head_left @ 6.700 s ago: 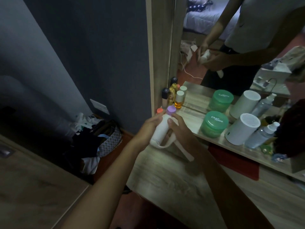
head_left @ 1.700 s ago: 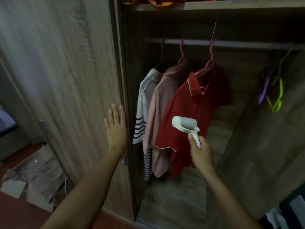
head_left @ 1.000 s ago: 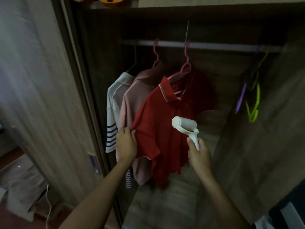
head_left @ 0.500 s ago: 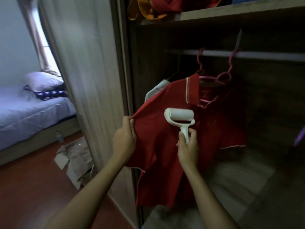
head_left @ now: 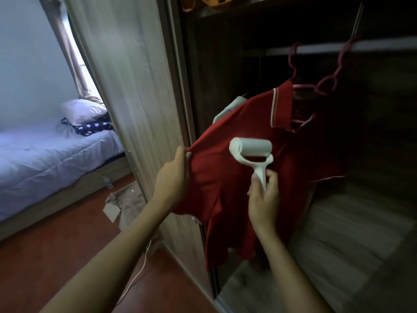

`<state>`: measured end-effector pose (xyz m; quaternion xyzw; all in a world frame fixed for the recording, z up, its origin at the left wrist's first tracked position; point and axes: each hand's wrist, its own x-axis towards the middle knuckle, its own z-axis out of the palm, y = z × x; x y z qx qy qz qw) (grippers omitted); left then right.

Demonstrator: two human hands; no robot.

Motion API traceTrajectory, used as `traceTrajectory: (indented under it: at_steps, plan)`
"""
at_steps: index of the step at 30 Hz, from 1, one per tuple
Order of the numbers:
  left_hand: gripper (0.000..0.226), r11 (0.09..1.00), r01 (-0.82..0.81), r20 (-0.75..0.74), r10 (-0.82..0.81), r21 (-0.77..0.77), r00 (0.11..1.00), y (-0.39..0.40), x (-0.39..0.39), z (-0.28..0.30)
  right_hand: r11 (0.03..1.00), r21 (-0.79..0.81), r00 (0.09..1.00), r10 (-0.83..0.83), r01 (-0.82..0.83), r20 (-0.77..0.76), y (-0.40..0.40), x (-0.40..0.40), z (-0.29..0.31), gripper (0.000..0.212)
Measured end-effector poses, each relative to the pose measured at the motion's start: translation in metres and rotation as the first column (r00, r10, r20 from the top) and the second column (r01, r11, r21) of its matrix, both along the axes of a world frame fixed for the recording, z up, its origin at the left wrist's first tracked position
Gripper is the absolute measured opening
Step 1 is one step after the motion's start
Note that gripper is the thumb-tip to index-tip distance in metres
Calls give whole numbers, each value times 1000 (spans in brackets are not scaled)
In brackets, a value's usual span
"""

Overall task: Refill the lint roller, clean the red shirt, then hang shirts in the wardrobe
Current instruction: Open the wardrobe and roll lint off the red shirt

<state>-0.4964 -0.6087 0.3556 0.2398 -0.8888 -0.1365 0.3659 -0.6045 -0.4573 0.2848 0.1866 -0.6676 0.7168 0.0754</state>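
Bedding in pale lilac covers a low bed [head_left: 52, 152] at far left, beyond the light wood-grain wardrobe door [head_left: 135, 91]. Next, the left hand [head_left: 172, 180] pinches the sleeve edge of the red collared polo shirt [head_left: 225, 184], drawing the cloth taut — likely so a roller can run flat. Its pink plastic hanger [head_left: 325, 84] sits on the wardrobe rail. Rightward, the right hand [head_left: 262, 199] grips the white lint roller [head_left: 250, 152] by its handle — drum against the chest.
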Motion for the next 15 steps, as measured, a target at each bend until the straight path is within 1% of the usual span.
traceTrajectory:
  at_steps: [2, 5, 7, 9, 11, 13, 15]
  plan:
    - [25, 1000, 16, -3, -16, 7, 1000, 0, -1, -1, 999, -36, 1000, -16, 16, -20, -4, 0, 7, 15]
    - [29, 999, 46, -14, -45, 30, 999, 3, -2, -3, 1000, 4, 999, -14, 14, -37, -10, 15, -9, 12]
    - [32, 997, 60, -16, -60, 41, 998, 2, -3, -5, 995, 91, 999, 32, -31, -13, -13, 30, -36, 4]
    - [30, 997, 61, -2, -61, 45, 998, -1, -4, -6, 976, 195, 996, 94, -93, 9, -13, 42, -61, 3]
    - [29, 997, 63, 5, -63, 43, 998, -3, -5, -6, 961, 239, 990, 130, -138, 47, -12, 46, -70, 3]
    - [30, 997, 68, 6, -68, 34, 998, -1, -7, -6, 975, 194, 994, 103, -109, 41, -10, 41, -61, 3]
    - [30, 998, 62, 10, -62, 31, 998, -1, -8, -5, 996, 88, 1000, 10, -7, -25, -8, 31, -36, 5]
